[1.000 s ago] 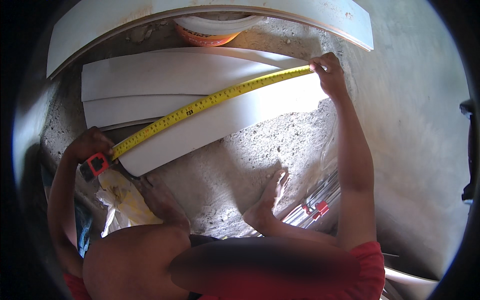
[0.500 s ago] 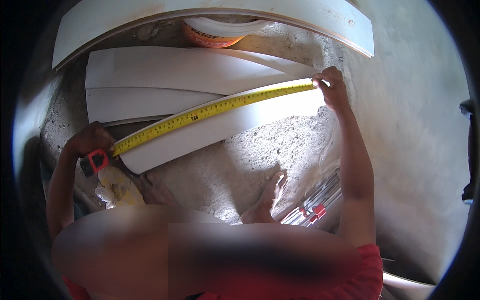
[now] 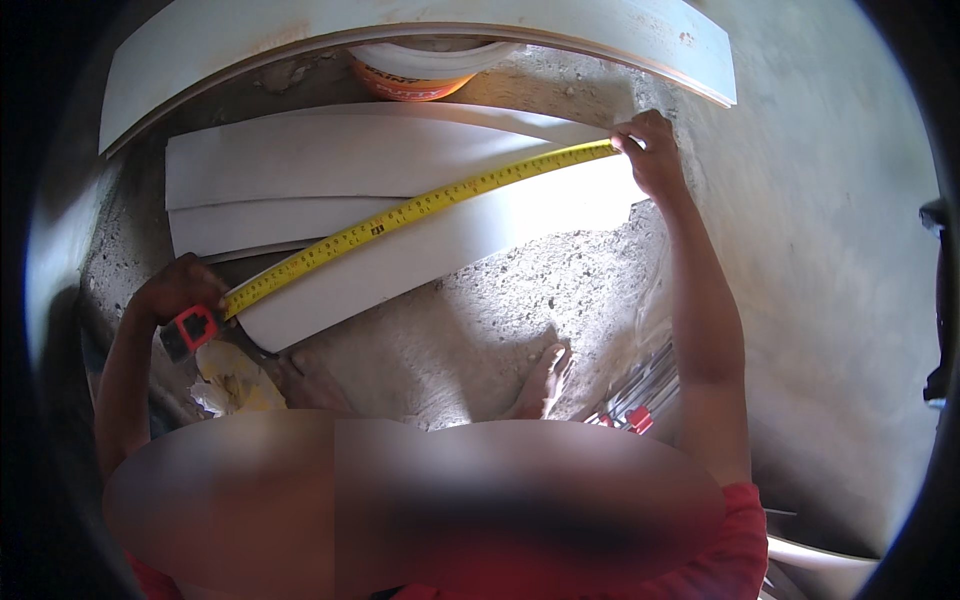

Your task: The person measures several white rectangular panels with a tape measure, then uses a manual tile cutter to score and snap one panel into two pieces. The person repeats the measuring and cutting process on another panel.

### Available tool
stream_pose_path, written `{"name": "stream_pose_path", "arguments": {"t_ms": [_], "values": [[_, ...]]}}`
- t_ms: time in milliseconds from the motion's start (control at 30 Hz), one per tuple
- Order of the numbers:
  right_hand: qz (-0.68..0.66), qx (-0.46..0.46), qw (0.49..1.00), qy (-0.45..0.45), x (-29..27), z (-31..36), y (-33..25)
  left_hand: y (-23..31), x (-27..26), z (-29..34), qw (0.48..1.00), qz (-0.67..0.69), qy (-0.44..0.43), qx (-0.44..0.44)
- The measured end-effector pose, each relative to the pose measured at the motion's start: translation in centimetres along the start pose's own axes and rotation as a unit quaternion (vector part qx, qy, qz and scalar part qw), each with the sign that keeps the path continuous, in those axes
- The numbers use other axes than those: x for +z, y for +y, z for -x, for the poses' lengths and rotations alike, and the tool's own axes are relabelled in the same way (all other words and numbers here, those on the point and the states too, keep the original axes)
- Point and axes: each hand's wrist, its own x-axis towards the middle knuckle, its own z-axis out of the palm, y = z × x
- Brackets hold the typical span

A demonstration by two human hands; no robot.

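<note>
A yellow tape measure [image 3: 420, 205] stretches along the upper edge of a white panel strip [image 3: 400, 262] that lies slantwise on the ground. My left hand [image 3: 182, 287] is closed at the lower left end, by the tape's red and black case [image 3: 190, 332]. Its fingers meet the blade near the panel's left end. At the far right end, my right hand [image 3: 650, 150] pinches the tip of the blade at the panel's other end. Two more white panels [image 3: 290, 165] lie behind, partly overlapped by this one.
A long pale board [image 3: 420, 18] spans the back, in front of an orange and white bucket [image 3: 412, 75]. Metal strips with a red piece [image 3: 638, 418] lie near my right arm. A yellowish bag [image 3: 235, 378] sits by my foot, and a wall [image 3: 820, 300] rises at right.
My right hand has shifted slightly up and left with the blade's tip. The blade now crosses the panel at a slightly steeper slant. My left hand stays nearly in place.
</note>
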Motion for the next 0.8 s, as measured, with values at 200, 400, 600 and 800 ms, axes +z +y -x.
{"name": "stream_pose_path", "arguments": {"t_ms": [200, 400, 600, 800], "values": [[0.001, -0.016, 1.0, -0.025, -0.8, 1.3, 0.2, -0.3, 0.3, 0.4, 0.997, 0.04, 0.035, -0.058], [0.045, -0.007, 0.998, 0.041, 0.2, -0.1, -0.5, -4.0, 0.5, -1.0, 0.958, -0.18, 0.035, 0.22], [-0.033, 0.033, 0.996, 0.07, -1.2, 0.8, -2.6, -5.2, 0.9, -1.5, 0.96, -0.183, 0.043, 0.207], [0.014, 0.121, 0.969, -0.216, -8.7, 10.0, -3.0, -1.5, 1.1, -0.5, 0.993, 0.046, 0.094, 0.056]]}}
